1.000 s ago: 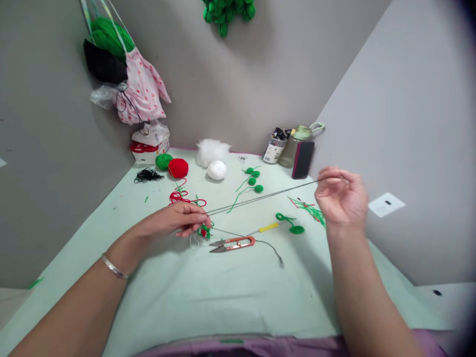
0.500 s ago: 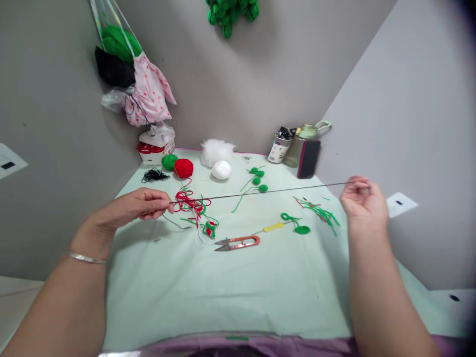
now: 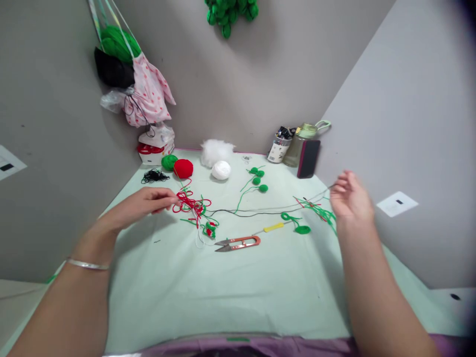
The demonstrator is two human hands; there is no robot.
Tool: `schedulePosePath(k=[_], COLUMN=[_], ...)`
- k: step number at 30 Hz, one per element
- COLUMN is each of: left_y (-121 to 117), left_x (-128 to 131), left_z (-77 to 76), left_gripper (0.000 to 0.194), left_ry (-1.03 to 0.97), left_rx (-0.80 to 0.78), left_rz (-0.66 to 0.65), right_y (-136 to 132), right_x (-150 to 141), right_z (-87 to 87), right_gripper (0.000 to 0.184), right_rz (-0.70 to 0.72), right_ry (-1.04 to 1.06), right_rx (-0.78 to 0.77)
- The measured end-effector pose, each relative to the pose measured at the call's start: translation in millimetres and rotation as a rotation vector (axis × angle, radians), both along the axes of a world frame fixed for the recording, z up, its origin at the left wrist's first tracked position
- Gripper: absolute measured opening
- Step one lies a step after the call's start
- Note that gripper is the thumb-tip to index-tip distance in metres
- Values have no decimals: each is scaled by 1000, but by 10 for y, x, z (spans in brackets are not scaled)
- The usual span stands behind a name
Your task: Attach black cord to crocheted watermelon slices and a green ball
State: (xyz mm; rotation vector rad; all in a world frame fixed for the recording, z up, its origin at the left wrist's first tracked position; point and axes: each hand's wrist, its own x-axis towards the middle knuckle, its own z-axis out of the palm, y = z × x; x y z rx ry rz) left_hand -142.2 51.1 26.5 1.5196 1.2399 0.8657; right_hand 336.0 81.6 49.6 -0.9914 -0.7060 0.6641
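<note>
"Two hands, one dark thread: where's it lying?"

"Slack, between my hands, above the green cloth. My right hand has its fingertips pinched on it. My left hand is beside the red yarn; whether it grips anything, I can't tell."

"And the handling?"

"I'm managing slack; I'd say that calls for a light, even draw."

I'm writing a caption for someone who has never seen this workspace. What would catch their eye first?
Probably the bright red ball of yarn at the back left of the pale green tabletop, with loose red strands tangled in front of it. Next, the orange-handled metal thread snips lying near the middle, and the cluster of green knitted-looking shapes at the top of the view, against the grey wall.
</note>
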Motion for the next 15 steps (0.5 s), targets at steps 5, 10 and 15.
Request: schedulePosePath(k=[5, 10, 15], left_y=[-255, -376, -270], left_x=[839, 1080, 904], left_z=[118, 77, -7], left_gripper=[22, 24, 26], left_ry=[84, -42, -26], left_rx=[60, 87, 75], left_rz=[-276, -298, -127], right_y=[-378, -688, -662], right_x=[-1251, -1860, -1668], right_z=[-235, -382, -300], right_gripper=[14, 26, 27], right_rz=[542, 1041, 1010], right_ry=[-183, -269, -445], right_rx=[-142, -329, -313])
